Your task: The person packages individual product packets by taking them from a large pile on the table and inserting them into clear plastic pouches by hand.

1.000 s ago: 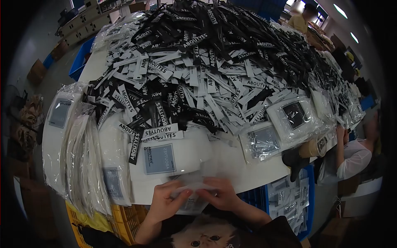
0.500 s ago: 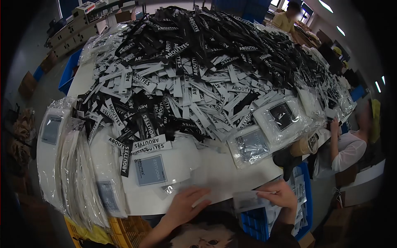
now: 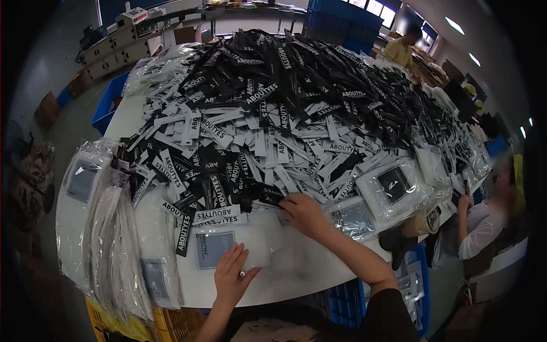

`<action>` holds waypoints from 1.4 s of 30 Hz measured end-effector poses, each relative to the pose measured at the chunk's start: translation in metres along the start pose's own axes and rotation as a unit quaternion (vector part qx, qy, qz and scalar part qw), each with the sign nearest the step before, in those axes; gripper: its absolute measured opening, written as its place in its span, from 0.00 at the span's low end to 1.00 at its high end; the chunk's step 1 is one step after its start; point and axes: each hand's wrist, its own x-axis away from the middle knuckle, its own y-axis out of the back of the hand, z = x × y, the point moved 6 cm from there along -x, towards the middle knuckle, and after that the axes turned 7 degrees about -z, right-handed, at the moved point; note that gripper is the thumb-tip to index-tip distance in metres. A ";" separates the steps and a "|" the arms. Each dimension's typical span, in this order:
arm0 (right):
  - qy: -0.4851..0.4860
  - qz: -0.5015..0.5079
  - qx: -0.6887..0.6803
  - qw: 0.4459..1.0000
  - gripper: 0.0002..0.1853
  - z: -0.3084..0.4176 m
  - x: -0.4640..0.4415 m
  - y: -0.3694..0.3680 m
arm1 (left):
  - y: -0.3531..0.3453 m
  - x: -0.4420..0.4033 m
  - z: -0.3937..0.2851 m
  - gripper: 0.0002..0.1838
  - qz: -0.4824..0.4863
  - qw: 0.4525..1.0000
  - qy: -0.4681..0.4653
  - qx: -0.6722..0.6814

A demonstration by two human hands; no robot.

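My left hand [image 3: 233, 272] lies open, fingers stretched, on a white package with a blue-grey label [image 3: 215, 249] near the table's front edge. My right hand [image 3: 305, 215] reaches forward to the near edge of the pile. Its fingers are bent together beside a black ABOUTYES packet [image 3: 265, 192]; what they pinch, if anything, is hidden. White ABOUTYES strips [image 3: 219, 214] lie just beyond the labelled package. Behind them rises a big heap of black packets [image 3: 273, 71] and white packets [image 3: 273, 148].
Several bagged white packages [image 3: 97, 228] stand along the left side. More clear-bagged packages [image 3: 393, 185] lie at right, by a brown cup [image 3: 421, 222]. Below the table edge are a blue crate [image 3: 423, 285] and a yellow crate [image 3: 171, 324]. Co-workers [image 3: 481, 228] are at the right and back.
My right hand has left the clear packet it held over the blue crate and moved forward to the pile. My left hand has shifted left onto the labelled package. The view has tilted slightly.
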 end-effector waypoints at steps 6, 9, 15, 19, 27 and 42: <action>-0.012 -0.214 -0.191 0.958 0.05 0.028 -0.033 0.019 | 0.004 0.001 0.004 0.19 -0.001 1.000 0.006 0.019; -0.158 -0.224 -0.520 0.809 0.05 0.030 -0.047 -0.009 | 0.003 0.001 0.006 0.17 -0.004 1.000 -0.020 0.014; -0.012 0.002 -0.121 0.993 0.13 0.058 -0.071 -0.069 | 0.009 0.001 -0.001 0.14 -0.065 0.998 0.007 -0.001; -0.128 0.148 -0.280 0.940 0.09 0.044 -0.065 -0.078 | 0.010 0.005 0.006 0.13 -0.080 0.996 0.028 0.018; -0.206 -0.210 -0.325 0.899 0.07 0.031 -0.036 0.039 | 0.012 0.000 0.005 0.10 -0.098 0.993 0.037 0.051; -0.358 -0.328 -0.306 0.819 0.07 0.025 0.166 0.048 | 0.022 -0.005 0.007 0.14 -0.041 0.974 0.215 0.053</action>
